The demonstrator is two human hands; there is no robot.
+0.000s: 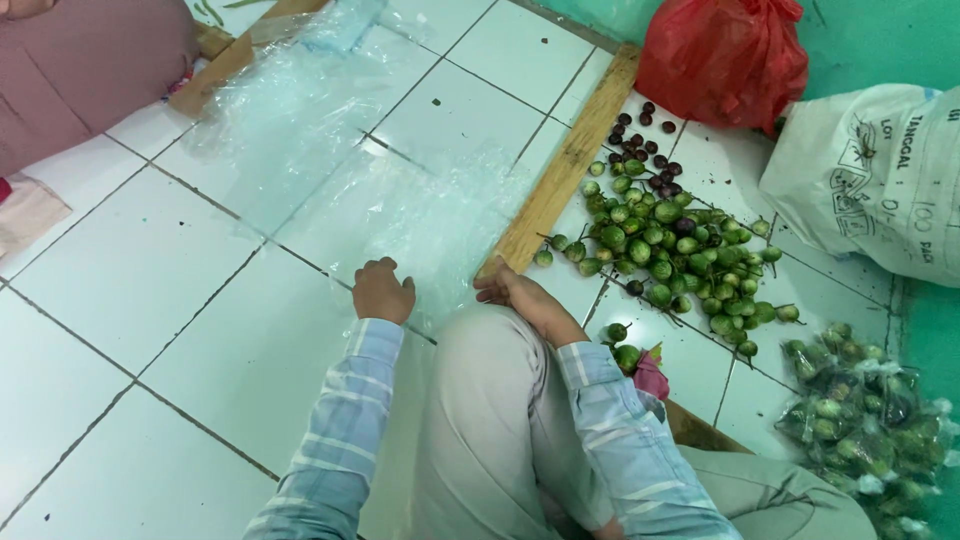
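My left hand [382,291] rests fingers-curled on the near edge of a clear plastic sheet [400,200] spread over the white tiled floor. Beside my raised knee, my right hand [515,292] touches the near end of a long wooden plank [570,160] and the sheet's edge. Whether either hand pinches the plastic is unclear. To the right of the plank lies a pile of small green round eggplants [670,250], with a few dark purple ones [645,140] at its far end.
A red plastic bag [725,55] and a white printed sack [880,170] sit at the far right. Clear bags packed with the green fruit [865,425] lie at the near right. Another person in a mauve garment [80,70] sits at the far left.
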